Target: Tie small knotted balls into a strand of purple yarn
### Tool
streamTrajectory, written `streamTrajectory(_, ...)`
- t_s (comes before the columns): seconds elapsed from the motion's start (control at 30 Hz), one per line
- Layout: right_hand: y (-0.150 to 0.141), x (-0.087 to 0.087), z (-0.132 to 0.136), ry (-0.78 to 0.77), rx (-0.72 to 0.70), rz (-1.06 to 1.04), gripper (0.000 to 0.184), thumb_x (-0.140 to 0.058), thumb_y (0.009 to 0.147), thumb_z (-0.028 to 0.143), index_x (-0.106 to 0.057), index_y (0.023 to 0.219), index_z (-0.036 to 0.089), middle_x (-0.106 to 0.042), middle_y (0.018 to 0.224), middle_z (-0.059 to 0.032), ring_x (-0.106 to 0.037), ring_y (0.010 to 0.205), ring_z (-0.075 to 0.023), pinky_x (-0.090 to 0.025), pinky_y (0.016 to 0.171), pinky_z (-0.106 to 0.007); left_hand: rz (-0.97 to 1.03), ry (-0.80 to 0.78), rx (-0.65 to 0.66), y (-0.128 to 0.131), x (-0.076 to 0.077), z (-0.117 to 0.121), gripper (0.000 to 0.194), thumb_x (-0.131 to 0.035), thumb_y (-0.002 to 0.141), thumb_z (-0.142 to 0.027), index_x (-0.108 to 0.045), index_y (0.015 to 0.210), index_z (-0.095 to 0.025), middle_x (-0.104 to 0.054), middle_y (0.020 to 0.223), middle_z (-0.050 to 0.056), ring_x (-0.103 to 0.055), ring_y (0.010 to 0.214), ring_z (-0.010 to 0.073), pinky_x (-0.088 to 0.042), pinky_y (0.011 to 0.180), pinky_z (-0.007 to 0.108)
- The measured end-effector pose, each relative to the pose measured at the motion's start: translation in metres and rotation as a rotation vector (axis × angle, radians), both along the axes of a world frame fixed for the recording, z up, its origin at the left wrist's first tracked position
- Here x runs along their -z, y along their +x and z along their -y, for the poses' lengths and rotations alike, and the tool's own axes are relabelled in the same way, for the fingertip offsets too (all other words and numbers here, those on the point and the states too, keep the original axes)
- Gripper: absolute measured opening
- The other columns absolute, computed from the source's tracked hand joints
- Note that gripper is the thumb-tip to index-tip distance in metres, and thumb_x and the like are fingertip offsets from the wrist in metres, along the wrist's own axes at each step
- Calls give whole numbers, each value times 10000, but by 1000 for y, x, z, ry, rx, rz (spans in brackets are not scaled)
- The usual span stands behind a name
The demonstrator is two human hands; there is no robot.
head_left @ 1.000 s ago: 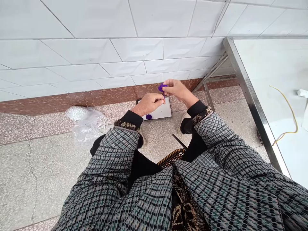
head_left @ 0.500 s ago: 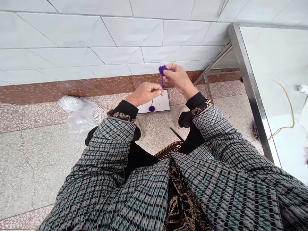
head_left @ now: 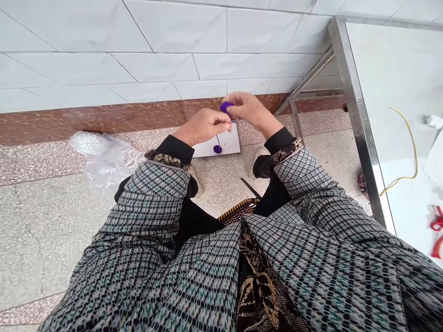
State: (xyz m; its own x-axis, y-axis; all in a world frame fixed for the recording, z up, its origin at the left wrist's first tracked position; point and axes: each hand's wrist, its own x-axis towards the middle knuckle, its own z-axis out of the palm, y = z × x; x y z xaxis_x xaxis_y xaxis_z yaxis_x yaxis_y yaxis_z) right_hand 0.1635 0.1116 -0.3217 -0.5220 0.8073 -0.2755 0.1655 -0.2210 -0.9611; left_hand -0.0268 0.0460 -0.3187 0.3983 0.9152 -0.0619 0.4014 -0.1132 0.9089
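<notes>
My right hand (head_left: 247, 109) holds a small bundle of purple yarn (head_left: 226, 106) between thumb and fingers. Close beside it on the left, my left hand (head_left: 209, 124) pinches the purple strand that runs from this bundle. Below the left hand the strand drops to a small purple yarn ball (head_left: 217, 149). That ball lies on a white flat board (head_left: 228, 142) with a dark edge, on the floor by the wall. My left fingertips nearly touch the right hand, and the fingers partly hide the bundle.
A clear plastic bag (head_left: 107, 168) with white yarn (head_left: 86, 142) lies on the floor at left. A metal-framed table (head_left: 362, 115) stands at right, bearing a yellow cord (head_left: 415, 152) and a red-handled object (head_left: 436, 223). The tiled wall (head_left: 180, 27) rises ahead. A woven seat edge (head_left: 238, 210) shows between my legs.
My right hand has come down and left with the yarn bundle, closer to my left hand. The view has shifted slightly, and more of the red-handled object shows at right.
</notes>
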Motion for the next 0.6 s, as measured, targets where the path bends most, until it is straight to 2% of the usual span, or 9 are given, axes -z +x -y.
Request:
streamTrajectory(0.07,2,1,5,10,-202,78,210,-826,875,-12,-664,885,121,-617,670,68,-537,601,-40,-434,558,-123,-23,62,-106,-2,-5,-3,145,-645,851,-212,-736,754,-154,-647,712,5,-574,713,146,-430,760,305)
streamTrajectory(0.13,5,-7,12,-64,-280,39,241,-862,852,39,-639,860,131,-640,696,52,-565,623,-50,-481,592,-139,-69,75,-227,-7,-6,-8,147,-613,872,-206,-703,769,-154,-649,732,5,-550,729,136,-424,742,305)
streamTrajectory(0.2,5,-22,17,-174,-174,-76,218,-819,911,85,-611,893,147,-652,744,40,-616,673,-62,-531,660,-158,-123,57,-306,-9,-4,-12,158,-598,901,-199,-677,770,-159,-598,683,-11,-492,700,120,-402,720,305)
streamTrajectory(0.27,4,-35,19,-230,51,-232,139,-683,1029,81,-586,970,163,-658,804,35,-658,729,-60,-553,722,-158,-136,51,-276,-8,-1,-14,170,-585,923,-206,-681,791,-161,-589,674,-18,-465,689,114,-396,719,307)
streamTrajectory(0.33,3,-38,17,-210,277,-321,157,-537,1125,68,-560,1014,177,-643,821,41,-654,729,-46,-540,721,-132,-119,45,-120,-3,1,-11,173,-582,917,-226,-701,807,-163,-607,686,-20,-478,680,116,-402,718,308)
streamTrajectory(0.4,3,-30,12,-158,364,-242,183,-517,1157,93,-546,1002,186,-608,767,48,-597,661,-52,-503,641,-125,-118,40,64,2,-1,-7,181,-594,899,-264,-719,808,-169,-619,687,-19,-501,672,123,-410,718,310)
streamTrajectory(0.47,5,-14,8,-97,254,-49,191,-650,1097,92,-543,969,185,-561,683,62,-520,591,-67,-434,545,-139,-123,66,107,3,-5,-3,194,-601,891,-296,-725,804,-173,-644,705,-8,-531,693,135,-421,731,319)
streamTrajectory(0.53,8,0,6,-64,-12,58,273,-794,977,54,-550,967,176,-557,670,71,-498,579,-67,-394,517,-145,-112,111,-11,-2,-10,-2,198,-595,903,-300,-720,821,-170,-681,773,13,-552,744,146,-436,756,329)
streamTrajectory(0.6,11,6,6,-70,-257,5,363,-876,892,53,-547,987,172,-573,717,75,-516,597,-58,-402,532,-140,-123,114,-157,-8,-11,-4,183,-592,928,-286,-702,834,-174,-671,788,13,-540,781,148,-439,769,331)
